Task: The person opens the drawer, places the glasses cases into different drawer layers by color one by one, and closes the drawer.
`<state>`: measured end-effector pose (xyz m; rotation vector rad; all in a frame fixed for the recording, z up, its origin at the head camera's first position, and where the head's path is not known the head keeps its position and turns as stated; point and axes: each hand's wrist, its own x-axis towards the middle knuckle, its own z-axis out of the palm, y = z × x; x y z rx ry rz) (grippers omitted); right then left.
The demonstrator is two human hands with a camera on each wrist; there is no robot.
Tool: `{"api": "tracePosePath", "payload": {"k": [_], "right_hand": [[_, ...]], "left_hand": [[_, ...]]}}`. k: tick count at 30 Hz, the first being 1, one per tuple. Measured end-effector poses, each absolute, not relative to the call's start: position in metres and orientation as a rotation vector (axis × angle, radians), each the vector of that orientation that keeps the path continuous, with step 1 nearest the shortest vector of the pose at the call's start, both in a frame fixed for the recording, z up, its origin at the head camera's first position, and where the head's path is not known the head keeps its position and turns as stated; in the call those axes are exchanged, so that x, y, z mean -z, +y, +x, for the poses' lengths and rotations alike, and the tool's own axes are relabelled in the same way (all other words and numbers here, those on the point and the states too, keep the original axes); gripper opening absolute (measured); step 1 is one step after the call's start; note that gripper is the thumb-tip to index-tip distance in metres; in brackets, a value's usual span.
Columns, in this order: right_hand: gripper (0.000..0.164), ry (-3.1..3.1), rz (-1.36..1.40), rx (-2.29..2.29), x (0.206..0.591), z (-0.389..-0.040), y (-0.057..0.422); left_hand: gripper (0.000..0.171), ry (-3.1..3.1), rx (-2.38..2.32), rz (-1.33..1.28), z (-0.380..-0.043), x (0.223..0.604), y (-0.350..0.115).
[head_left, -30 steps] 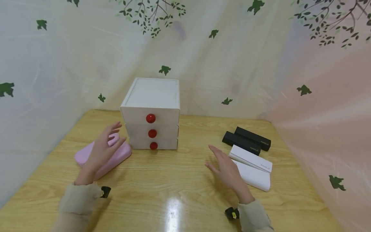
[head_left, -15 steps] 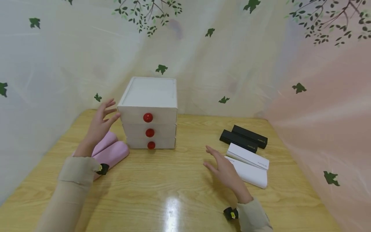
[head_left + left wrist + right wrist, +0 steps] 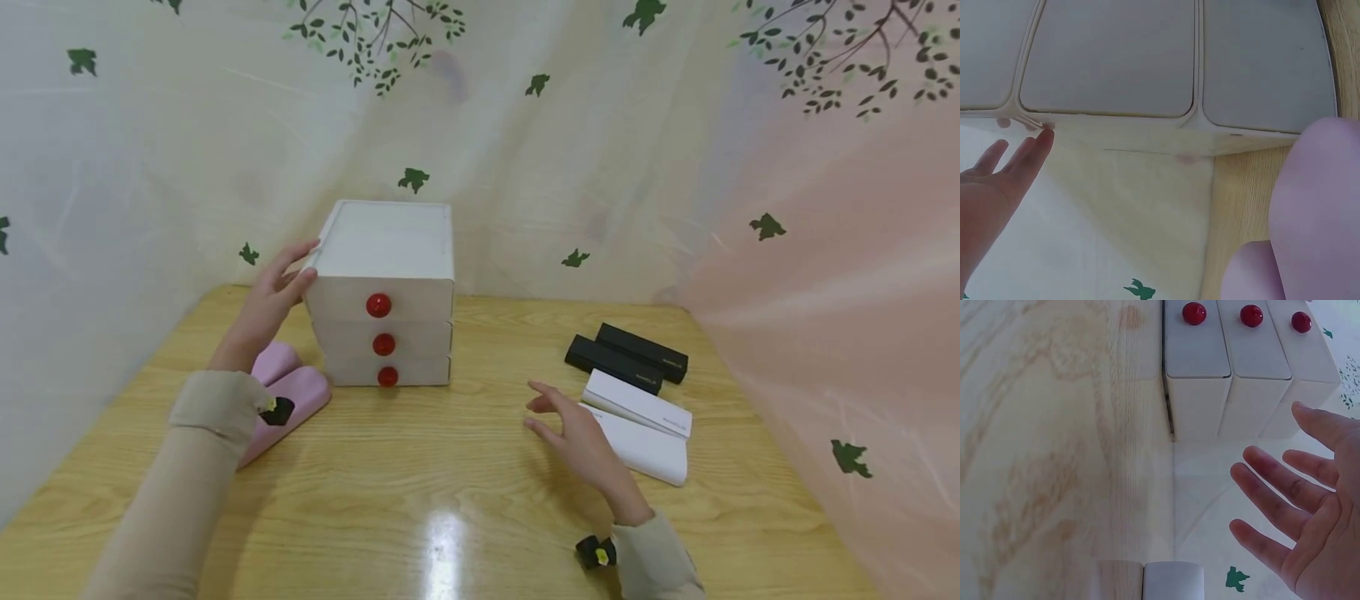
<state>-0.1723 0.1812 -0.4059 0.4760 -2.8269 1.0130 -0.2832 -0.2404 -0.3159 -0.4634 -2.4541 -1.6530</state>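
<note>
Left of centre in the head view, the drawer unit (image 3: pixel 390 239) looks like smooth matt plastic, its red knobs (image 3: pixel 378 305) glossy. The tabletop (image 3: pixel 420 454) below is shiny grained wood; the pink cases (image 3: pixel 302 390) look smooth and matt; the upper backdrop (image 3: pixel 495 158) resembles creased sheeting.

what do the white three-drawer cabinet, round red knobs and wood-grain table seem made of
White three-drawer cabinet: matte, probably plastic, given smooth rounded panel corners. Round red knobs: glossy, perhaps plastic or painted wood; bright highlights show. Wood-grain table: slightly shiny wood or laminate, given grain and glare.
</note>
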Motion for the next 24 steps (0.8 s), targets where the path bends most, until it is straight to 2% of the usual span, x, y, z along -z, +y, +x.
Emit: {"api": "tracePosePath", "payload": {"k": [24], "right_hand": [[0.045, -2.857, 0.477, -0.962, 0.4085, -0.1714, 0.1767]], "left_hand": [[0.046, -2.426, 1.706, -0.464, -0.2853, 0.3198, -0.2346]]}}
